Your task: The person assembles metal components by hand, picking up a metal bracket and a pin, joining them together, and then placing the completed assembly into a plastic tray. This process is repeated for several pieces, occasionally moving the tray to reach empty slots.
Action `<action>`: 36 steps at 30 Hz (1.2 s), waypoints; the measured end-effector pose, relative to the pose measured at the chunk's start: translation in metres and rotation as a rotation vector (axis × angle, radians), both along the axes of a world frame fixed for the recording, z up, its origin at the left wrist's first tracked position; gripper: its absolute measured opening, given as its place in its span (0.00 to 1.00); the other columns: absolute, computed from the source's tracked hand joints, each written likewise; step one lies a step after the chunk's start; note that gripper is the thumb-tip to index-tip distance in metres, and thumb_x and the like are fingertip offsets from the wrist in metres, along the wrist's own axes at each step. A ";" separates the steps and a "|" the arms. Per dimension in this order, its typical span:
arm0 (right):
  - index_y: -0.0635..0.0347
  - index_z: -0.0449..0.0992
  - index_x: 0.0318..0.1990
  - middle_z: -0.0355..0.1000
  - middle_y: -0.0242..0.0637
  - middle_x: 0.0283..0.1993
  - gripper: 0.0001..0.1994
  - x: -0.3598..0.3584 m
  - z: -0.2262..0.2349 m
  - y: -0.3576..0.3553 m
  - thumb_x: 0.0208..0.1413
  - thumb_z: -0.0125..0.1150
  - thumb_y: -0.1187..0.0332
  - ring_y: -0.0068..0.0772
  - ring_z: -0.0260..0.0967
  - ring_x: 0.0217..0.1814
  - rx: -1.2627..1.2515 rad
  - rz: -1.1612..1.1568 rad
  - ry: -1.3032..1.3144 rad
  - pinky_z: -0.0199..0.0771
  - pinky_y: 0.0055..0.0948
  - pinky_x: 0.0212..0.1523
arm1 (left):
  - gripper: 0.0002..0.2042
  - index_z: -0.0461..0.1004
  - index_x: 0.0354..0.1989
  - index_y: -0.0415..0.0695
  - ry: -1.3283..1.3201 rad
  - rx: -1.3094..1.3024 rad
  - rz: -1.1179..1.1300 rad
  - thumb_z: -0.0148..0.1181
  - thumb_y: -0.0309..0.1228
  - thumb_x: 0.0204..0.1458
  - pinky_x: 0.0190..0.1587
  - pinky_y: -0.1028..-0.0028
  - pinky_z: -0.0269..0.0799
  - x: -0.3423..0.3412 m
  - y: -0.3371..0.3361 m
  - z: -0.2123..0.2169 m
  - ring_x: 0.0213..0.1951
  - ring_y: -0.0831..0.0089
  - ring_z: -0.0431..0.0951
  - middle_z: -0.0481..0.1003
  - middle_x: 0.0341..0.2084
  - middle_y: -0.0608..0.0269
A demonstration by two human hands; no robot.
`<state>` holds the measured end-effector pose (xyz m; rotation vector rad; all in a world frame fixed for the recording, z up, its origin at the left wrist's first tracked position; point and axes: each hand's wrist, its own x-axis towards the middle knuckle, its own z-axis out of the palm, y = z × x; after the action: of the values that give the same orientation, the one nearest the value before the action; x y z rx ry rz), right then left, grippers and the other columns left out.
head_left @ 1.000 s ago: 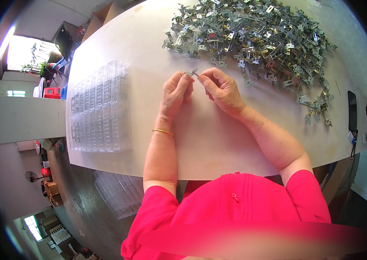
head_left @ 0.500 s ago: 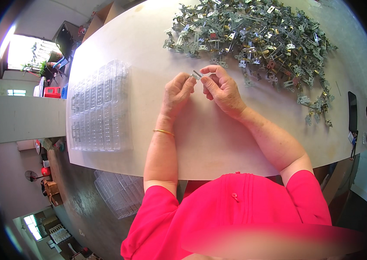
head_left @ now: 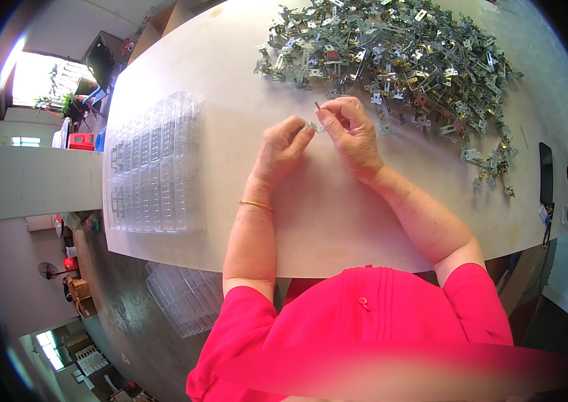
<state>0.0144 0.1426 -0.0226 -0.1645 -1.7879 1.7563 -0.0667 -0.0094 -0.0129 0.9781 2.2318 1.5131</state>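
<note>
Above the table's middle, my left hand [head_left: 281,149] is closed, thumb against index finger, on a small metal bracket [head_left: 314,126]. My right hand [head_left: 353,134] is beside it, also closed, its thumb and fingers pinching a thin dark metal piece [head_left: 317,105] whose tip sticks out. Whether that piece is joined to the bracket cannot be made out. Beyond both hands lies a large heap of small metal brackets [head_left: 391,53], silver and brass-coloured, a few with reddish parts. Clear plastic trays [head_left: 153,164] with rows of compartments lie left of my left hand; some metal parts show in their left columns.
A black phone-like slab [head_left: 546,174] lies at the table's right edge, near a thin wire [head_left: 524,137]. More clear trays [head_left: 183,301] are below the table's near left edge. A loose cluster of brackets [head_left: 491,164] trails off the heap toward the right.
My hands have drawn slightly apart. The right one has turned and shifted a little right, with the thin piece now pointing up from its fingertips; the bracket stays at my left fingertips.
</note>
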 end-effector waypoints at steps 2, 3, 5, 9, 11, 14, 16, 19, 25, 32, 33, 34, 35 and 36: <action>0.58 0.77 0.39 0.67 0.26 0.35 0.04 -0.004 -0.005 0.002 0.61 0.63 0.69 0.14 0.63 0.32 -0.086 0.017 -0.006 0.66 0.18 0.33 | 0.09 0.75 0.33 0.39 -0.077 0.088 -0.008 0.57 0.32 0.63 0.24 0.82 0.60 0.003 0.002 0.005 0.23 0.85 0.66 0.70 0.20 0.73; 0.58 0.77 0.39 0.68 0.26 0.34 0.04 -0.004 -0.004 0.002 0.62 0.63 0.68 0.14 0.63 0.31 -0.171 0.034 -0.012 0.65 0.18 0.32 | 0.10 0.75 0.32 0.40 -0.249 0.147 0.051 0.56 0.33 0.63 0.22 0.83 0.57 0.003 0.001 0.009 0.21 0.85 0.64 0.69 0.19 0.73; 0.58 0.77 0.40 0.69 0.25 0.32 0.05 -0.001 0.001 0.004 0.63 0.62 0.67 0.13 0.63 0.30 -0.230 0.103 -0.113 0.65 0.18 0.31 | 0.12 0.75 0.32 0.40 -0.423 0.205 0.107 0.55 0.34 0.64 0.20 0.83 0.54 -0.001 -0.002 0.011 0.19 0.86 0.62 0.68 0.18 0.72; 0.57 0.77 0.40 0.70 0.23 0.25 0.07 0.000 0.002 0.001 0.64 0.60 0.64 0.14 0.64 0.27 -0.168 0.195 -0.204 0.66 0.19 0.29 | 0.14 0.75 0.32 0.41 -0.516 0.311 0.102 0.53 0.38 0.65 0.17 0.82 0.50 -0.011 -0.010 0.007 0.15 0.85 0.58 0.66 0.15 0.71; 0.57 0.77 0.40 0.71 0.24 0.26 0.07 0.002 0.003 0.001 0.64 0.60 0.64 0.14 0.64 0.28 -0.139 0.198 -0.217 0.66 0.19 0.29 | 0.14 0.75 0.32 0.41 -0.548 0.343 0.087 0.53 0.38 0.65 0.17 0.82 0.50 -0.012 -0.010 0.005 0.14 0.85 0.58 0.66 0.15 0.71; 0.57 0.77 0.41 0.71 0.24 0.26 0.07 0.002 0.003 0.002 0.64 0.60 0.63 0.13 0.64 0.28 -0.096 0.197 -0.240 0.66 0.19 0.30 | 0.13 0.74 0.31 0.42 -0.554 0.343 0.085 0.54 0.36 0.64 0.18 0.83 0.48 -0.009 -0.007 0.008 0.16 0.87 0.56 0.65 0.15 0.76; 0.57 0.77 0.41 0.72 0.25 0.27 0.08 0.002 0.004 0.002 0.64 0.60 0.63 0.14 0.64 0.28 -0.083 0.197 -0.248 0.66 0.20 0.30 | 0.13 0.74 0.31 0.42 -0.548 0.327 0.083 0.54 0.37 0.64 0.18 0.83 0.48 -0.008 -0.008 0.009 0.16 0.87 0.57 0.65 0.15 0.76; 0.57 0.77 0.41 0.72 0.25 0.27 0.08 0.002 0.004 0.002 0.64 0.61 0.63 0.14 0.65 0.28 -0.065 0.191 -0.256 0.67 0.20 0.30 | 0.13 0.75 0.32 0.42 -0.532 0.311 0.069 0.53 0.37 0.65 0.18 0.83 0.50 -0.009 -0.009 0.006 0.15 0.86 0.58 0.66 0.15 0.73; 0.59 0.77 0.41 0.73 0.26 0.28 0.08 0.003 0.004 0.002 0.64 0.60 0.64 0.15 0.67 0.29 -0.053 0.186 -0.271 0.69 0.21 0.32 | 0.13 0.75 0.32 0.41 -0.495 0.296 0.051 0.54 0.37 0.64 0.18 0.83 0.50 -0.009 -0.009 0.006 0.16 0.86 0.58 0.66 0.16 0.73; 0.60 0.74 0.47 0.74 0.31 0.29 0.08 0.003 0.008 0.002 0.66 0.55 0.67 0.17 0.70 0.29 -0.145 0.239 -0.305 0.72 0.22 0.29 | 0.12 0.76 0.32 0.42 -0.415 0.190 0.071 0.56 0.36 0.64 0.19 0.84 0.53 -0.009 -0.011 0.007 0.17 0.87 0.60 0.68 0.17 0.73; 0.60 0.73 0.48 0.74 0.31 0.30 0.08 0.003 0.007 0.003 0.67 0.53 0.68 0.18 0.70 0.29 -0.182 0.274 -0.306 0.73 0.22 0.29 | 0.12 0.76 0.32 0.42 -0.415 0.191 0.071 0.56 0.36 0.64 0.19 0.84 0.53 -0.008 -0.010 0.007 0.17 0.87 0.60 0.68 0.17 0.73; 0.60 0.73 0.48 0.74 0.31 0.30 0.08 0.003 0.007 0.004 0.67 0.53 0.68 0.18 0.70 0.29 -0.182 0.274 -0.306 0.73 0.22 0.29 | 0.11 0.77 0.33 0.42 -0.339 0.135 0.054 0.57 0.36 0.63 0.19 0.84 0.53 -0.006 -0.008 0.008 0.17 0.88 0.61 0.69 0.18 0.73; 0.61 0.73 0.49 0.74 0.32 0.31 0.08 0.002 0.007 0.004 0.67 0.52 0.69 0.18 0.69 0.29 -0.244 0.310 -0.301 0.73 0.21 0.29 | 0.11 0.77 0.33 0.43 -0.262 0.080 0.038 0.58 0.36 0.62 0.20 0.85 0.54 -0.005 -0.007 0.009 0.18 0.88 0.61 0.70 0.19 0.74; 0.61 0.73 0.49 0.74 0.32 0.32 0.09 0.002 0.007 0.005 0.68 0.51 0.69 0.18 0.69 0.28 -0.307 0.344 -0.297 0.72 0.21 0.29 | 0.10 0.78 0.34 0.43 -0.295 0.078 0.037 0.59 0.36 0.61 0.20 0.85 0.54 -0.005 -0.007 0.009 0.19 0.89 0.63 0.70 0.20 0.75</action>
<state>0.0159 0.1481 -0.0159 -0.2674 -1.8183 2.3562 -0.0712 -0.0160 -0.0042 0.6848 2.0072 1.6512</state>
